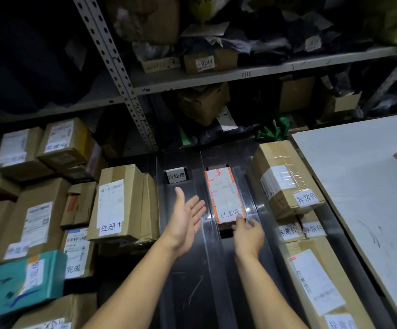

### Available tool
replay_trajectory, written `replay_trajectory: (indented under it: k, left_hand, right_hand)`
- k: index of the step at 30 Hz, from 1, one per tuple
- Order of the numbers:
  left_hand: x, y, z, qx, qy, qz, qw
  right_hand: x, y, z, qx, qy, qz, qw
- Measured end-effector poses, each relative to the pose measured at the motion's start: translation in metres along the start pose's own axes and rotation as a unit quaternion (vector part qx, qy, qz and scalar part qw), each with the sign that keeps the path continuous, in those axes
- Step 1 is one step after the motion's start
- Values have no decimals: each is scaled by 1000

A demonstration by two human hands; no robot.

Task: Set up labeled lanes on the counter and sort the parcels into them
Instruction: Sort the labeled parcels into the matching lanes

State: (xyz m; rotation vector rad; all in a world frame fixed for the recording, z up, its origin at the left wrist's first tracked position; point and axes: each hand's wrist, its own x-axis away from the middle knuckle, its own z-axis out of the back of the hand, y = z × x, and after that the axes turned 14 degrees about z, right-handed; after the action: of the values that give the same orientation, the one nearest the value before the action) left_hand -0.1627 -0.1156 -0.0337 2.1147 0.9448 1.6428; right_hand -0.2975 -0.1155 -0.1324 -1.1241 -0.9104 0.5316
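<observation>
Clear dividers (pixel 207 233) split the dark counter (pixel 188 293) into lanes. A small orange-and-white parcel (pixel 223 193) lies in the middle lane with a white label (pixel 229 213) on its near end. My right hand (pixel 248 233) rests at that near end, fingertips touching the parcel, not gripping it. My left hand (pixel 185 217) hovers open, palm up, over the left lane, which has a white label card (pixel 176 175) at its far end. Brown labeled boxes (pixel 285 179) fill the right lane.
Stacked labeled cardboard boxes (pixel 119 203) crowd the left side, with a teal parcel (pixel 19 283) at near left. A white board (pixel 363 181) lies on the right. Metal shelving (pixel 216 74) with more parcels stands behind the counter.
</observation>
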Motion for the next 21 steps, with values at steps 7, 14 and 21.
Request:
replay_trajectory:
  k: [7,14,21]
  left_hand:
    - [50,30,28,-75,106,-171,977]
    - [106,59,111,-88,190,-270,940]
    - [148,68,245,-56,273,-273,921]
  right_hand:
    - [72,-101,-29,-76,-159,185,967]
    - [153,-144,-99,-58,-278,281,917]
    - [237,-130,-194,15,-369,304,878]
